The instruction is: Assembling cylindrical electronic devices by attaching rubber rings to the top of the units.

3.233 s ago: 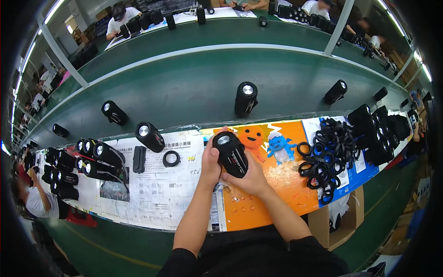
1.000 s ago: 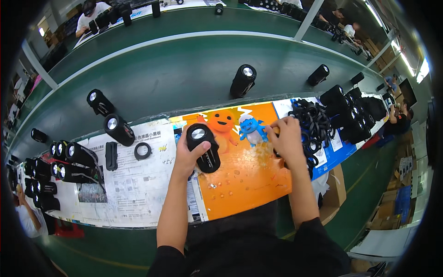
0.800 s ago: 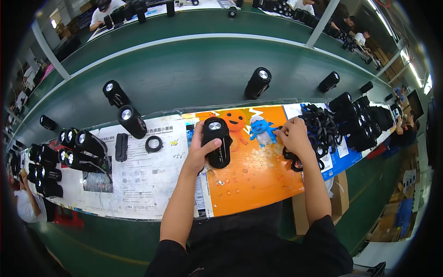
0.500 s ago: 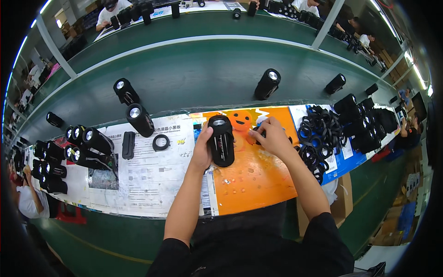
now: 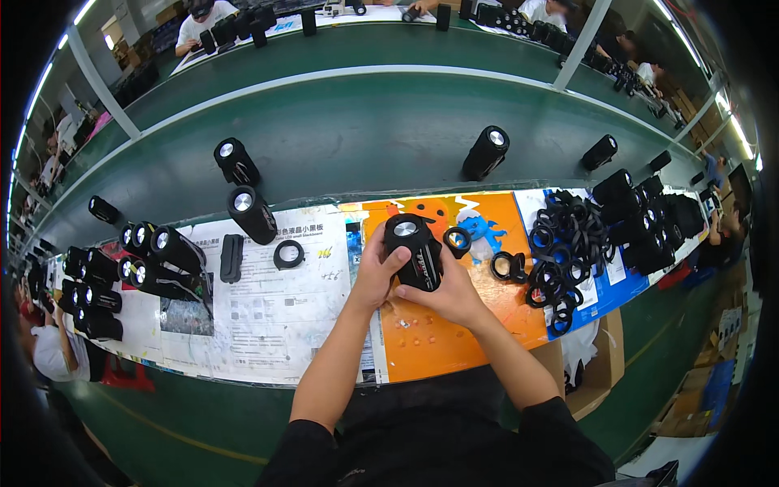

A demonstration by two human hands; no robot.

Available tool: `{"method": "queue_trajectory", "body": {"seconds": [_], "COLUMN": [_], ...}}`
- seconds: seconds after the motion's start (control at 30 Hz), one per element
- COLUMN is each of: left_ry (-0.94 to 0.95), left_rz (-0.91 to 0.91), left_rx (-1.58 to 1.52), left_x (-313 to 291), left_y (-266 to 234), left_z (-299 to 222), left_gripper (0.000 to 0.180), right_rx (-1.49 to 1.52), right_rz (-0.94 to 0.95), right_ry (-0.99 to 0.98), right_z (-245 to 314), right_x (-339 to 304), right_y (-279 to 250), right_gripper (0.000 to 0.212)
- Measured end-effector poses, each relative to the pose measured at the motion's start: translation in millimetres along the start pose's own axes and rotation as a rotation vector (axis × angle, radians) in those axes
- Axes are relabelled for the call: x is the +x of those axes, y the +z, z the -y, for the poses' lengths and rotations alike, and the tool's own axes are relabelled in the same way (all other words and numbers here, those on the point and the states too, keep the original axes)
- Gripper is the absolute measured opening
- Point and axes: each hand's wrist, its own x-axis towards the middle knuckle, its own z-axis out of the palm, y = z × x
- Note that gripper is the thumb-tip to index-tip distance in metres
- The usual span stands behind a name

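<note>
Black cylinder, silver disc on top end, at centre of frame. Left hand and right hand both grasping it, right fingers partly hidden. Black ring just right; ring heap on bench, right of centre.

Shirt: black, short-sleeved, dark throughout but for a small pale marking on the left of the front (too small to make out). Left sleeve and right sleeve: black, loose, wide at the hem. Forearms, left hand and right hand are bare.
</note>
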Motion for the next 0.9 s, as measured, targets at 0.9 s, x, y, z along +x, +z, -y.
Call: {"method": "queue_trajectory", "body": {"seconds": [0.9], "left_ry": [0.034], "left_rz": [0.053], "left_rx": [-0.031], "left_x": [-4], "left_y": [8], "left_z": [-23], "left_gripper": [0.083], "right_rx": [0.105], "right_rz": [0.154], "right_ry": [0.113], "right_z": [33], "right_x": [11], "right_y": [-6], "right_gripper": [0.089]}}
